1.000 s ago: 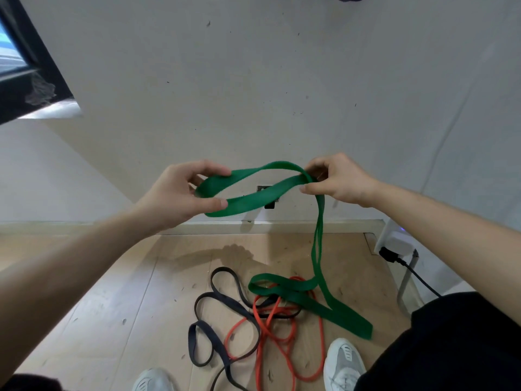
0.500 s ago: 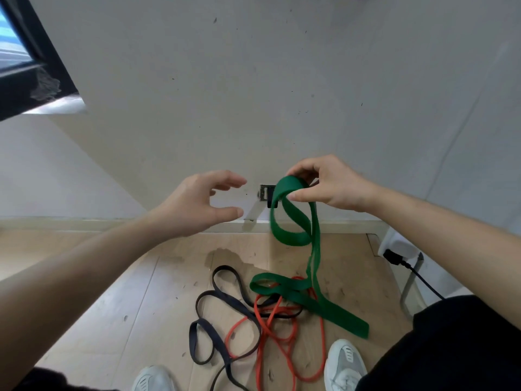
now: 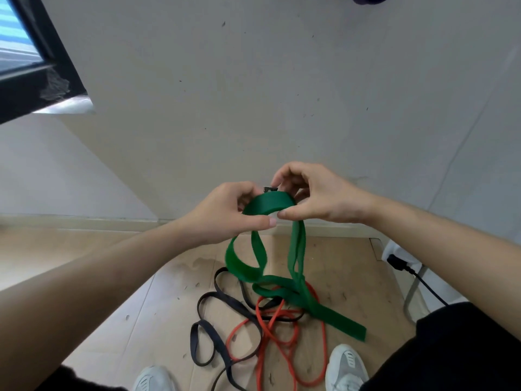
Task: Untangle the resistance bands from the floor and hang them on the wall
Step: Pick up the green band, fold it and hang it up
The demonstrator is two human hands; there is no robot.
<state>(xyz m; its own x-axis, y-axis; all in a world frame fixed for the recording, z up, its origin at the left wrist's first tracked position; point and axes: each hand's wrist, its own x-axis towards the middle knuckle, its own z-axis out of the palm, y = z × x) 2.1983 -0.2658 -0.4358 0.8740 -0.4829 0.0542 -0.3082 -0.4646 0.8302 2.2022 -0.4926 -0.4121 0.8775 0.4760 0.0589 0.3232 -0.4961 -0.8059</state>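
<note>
I pinch the green band [image 3: 267, 203] with both my left hand [image 3: 225, 214] and my right hand [image 3: 313, 193], its arch between my fingers [image 3: 270, 221]. Its tail droops onto the floor [image 3: 112, 320] over the orange band [image 3: 279, 342] and black band [image 3: 208, 331]. A small dark wall fitting [image 3: 270, 189] is half hidden behind my fingertips.

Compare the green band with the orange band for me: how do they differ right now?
The green band is wide and flat; the orange band is much narrower. The green band's top is lifted, pinched by the left hand and right hand, while the orange band lies wholly on the floor. The green band's lower part lies across the orange band. Both are looped and twisted in one tangle.
</note>
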